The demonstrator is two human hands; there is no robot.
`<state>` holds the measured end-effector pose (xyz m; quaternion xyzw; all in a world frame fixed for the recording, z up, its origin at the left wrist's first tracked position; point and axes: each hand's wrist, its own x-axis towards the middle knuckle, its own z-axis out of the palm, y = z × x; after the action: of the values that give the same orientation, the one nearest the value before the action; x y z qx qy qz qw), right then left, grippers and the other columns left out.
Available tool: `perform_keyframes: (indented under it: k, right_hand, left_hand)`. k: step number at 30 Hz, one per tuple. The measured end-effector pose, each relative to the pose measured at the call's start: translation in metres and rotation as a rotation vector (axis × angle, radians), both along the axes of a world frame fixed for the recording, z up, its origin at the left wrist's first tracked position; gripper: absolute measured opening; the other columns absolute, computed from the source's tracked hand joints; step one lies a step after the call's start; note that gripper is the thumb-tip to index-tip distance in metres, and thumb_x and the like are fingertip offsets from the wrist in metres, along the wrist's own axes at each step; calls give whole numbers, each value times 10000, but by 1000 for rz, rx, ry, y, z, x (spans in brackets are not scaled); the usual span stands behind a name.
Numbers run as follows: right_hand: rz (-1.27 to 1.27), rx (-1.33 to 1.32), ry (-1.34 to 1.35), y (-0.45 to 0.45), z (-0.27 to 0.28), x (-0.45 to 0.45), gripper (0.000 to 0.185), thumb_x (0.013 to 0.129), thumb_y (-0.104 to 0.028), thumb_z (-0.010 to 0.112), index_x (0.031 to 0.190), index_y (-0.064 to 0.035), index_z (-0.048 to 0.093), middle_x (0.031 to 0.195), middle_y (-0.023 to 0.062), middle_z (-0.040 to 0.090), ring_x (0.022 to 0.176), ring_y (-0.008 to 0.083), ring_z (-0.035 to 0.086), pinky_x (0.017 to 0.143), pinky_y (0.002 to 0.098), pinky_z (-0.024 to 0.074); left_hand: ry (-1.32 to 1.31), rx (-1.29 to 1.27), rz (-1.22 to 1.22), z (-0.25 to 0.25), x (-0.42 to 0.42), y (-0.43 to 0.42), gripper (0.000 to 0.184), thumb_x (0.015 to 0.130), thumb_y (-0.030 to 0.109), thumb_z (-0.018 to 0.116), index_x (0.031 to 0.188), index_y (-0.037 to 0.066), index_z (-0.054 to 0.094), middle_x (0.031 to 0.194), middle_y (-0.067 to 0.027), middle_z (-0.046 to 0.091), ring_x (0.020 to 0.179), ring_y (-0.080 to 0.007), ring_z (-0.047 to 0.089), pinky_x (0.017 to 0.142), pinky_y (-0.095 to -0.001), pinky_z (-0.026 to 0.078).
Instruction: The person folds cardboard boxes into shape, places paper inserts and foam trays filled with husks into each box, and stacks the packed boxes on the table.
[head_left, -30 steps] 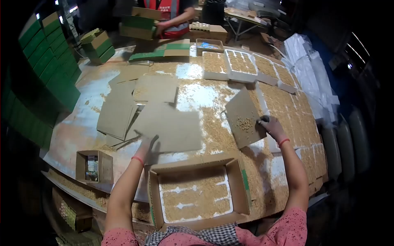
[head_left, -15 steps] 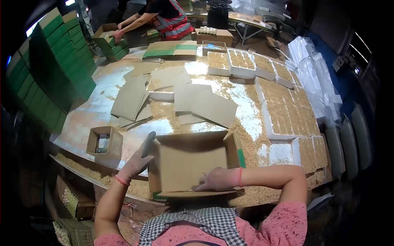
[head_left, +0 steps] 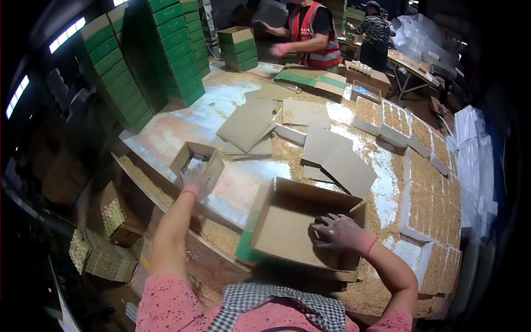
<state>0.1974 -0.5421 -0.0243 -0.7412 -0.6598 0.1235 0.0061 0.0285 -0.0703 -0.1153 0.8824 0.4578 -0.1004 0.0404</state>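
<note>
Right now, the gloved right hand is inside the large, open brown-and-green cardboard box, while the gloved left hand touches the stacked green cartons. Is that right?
Not quite: the head view shows the left hand at the small, open brown cardboard box instead. The right hand is indeed inside the large box.

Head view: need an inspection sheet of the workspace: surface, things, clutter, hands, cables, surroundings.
Surface: table, strewn with tan crumbs, pale patches bare.
Things: large open carton at the near edge; small open box to its left, contents unclear.
Clutter: loose cardboard sheets overlapping beyond the carton.
Hands: left hand at the small box's near side; right hand inside the carton; grips unclear.
Cables: nothing seen clearly.
Surroundings: stacked green boxes at left; filled white trays at right; person in a red vest across the table.
</note>
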Motion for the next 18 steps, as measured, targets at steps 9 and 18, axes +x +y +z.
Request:
perform_keyframes:
  k: [9,18]
  right_hand:
    - [-483,474,182,-29,47,6,458,762,-153,728,1184,-68,573,1126,151,613,1004,308,606,887,392,489]
    - [-523,515,109,-52,39,-9,448,722,-9,684,1151,-20,559,1150,214,574,1065,391,553,909,412,456]
  left_hand:
    - [-719,9,-436,-16,1,-58,541,921,433,473,1175,-38,553,1041,-234,647,1018,-351,615,886,-408,482]
    - [30,-262,-283,-47,54,-29,476,834,437,541,1032,28,681,1145,-177,632,1103,-297,590,921,-385,465]
